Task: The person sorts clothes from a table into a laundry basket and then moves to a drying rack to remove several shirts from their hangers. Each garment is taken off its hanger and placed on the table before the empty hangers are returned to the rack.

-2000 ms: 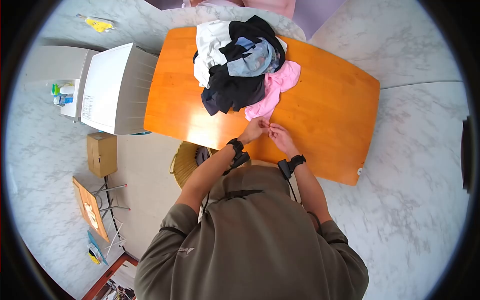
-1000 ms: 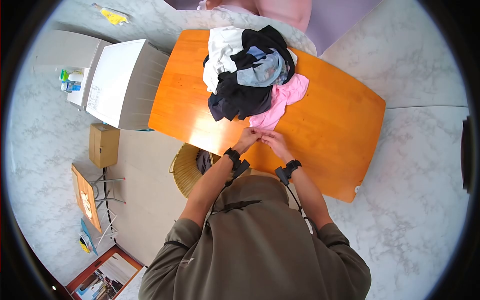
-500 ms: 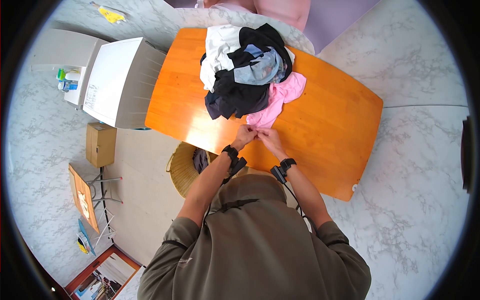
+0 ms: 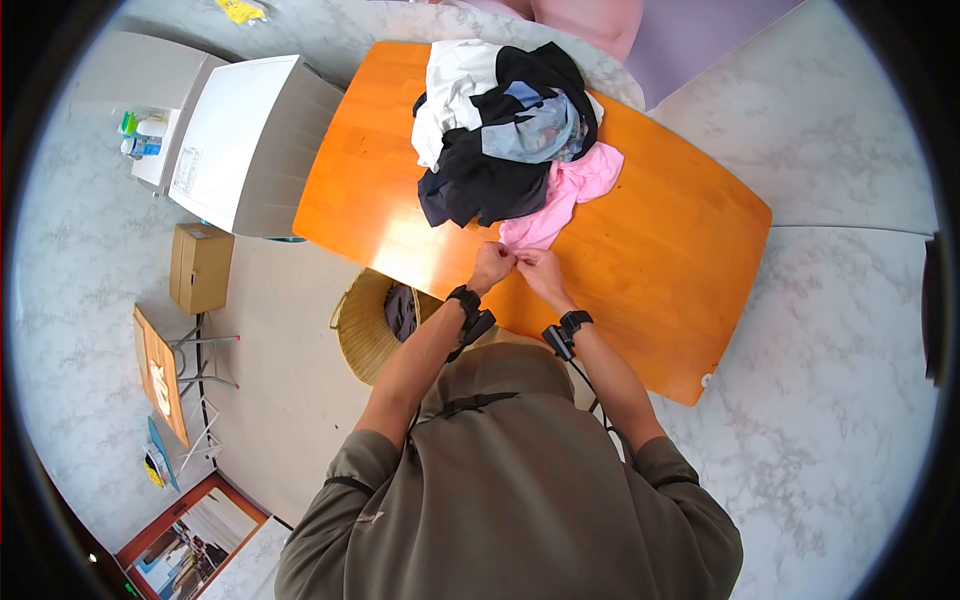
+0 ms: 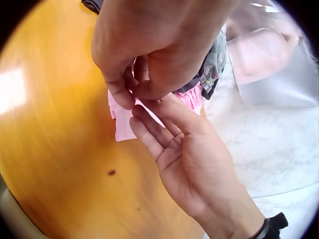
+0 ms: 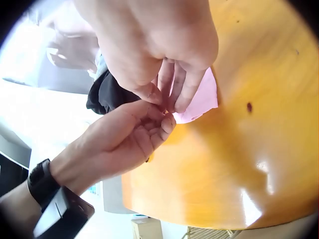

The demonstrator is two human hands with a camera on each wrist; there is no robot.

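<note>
My left hand (image 4: 492,265) and right hand (image 4: 542,275) meet fingertip to fingertip over the table's near side, just in front of a pink garment (image 4: 530,232). The left hand (image 6: 119,137) has its fingers bent in toward its thumb. On the right hand (image 5: 204,159), thumb and forefinger reach the left fingertips, while the other fingers lie loosely bent. Whatever may be pinched between the fingertips is too small and hidden, so I cannot tell. Behind the hands, the pink garment (image 6: 202,99) lies flat on the wood.
On the orange wooden table (image 4: 680,240) is a heap with a white garment (image 4: 455,90), dark garments (image 4: 480,185) and a blue patterned one (image 4: 530,135). A wicker basket (image 4: 362,330) holding dark cloth stands below the left edge. A white appliance (image 4: 240,140) stands at the left.
The fingertips, slightly apart two seconds ago with the right fingers spread, have drawn together. The head view has shifted and turned a little. The clothes heap lies as before.
</note>
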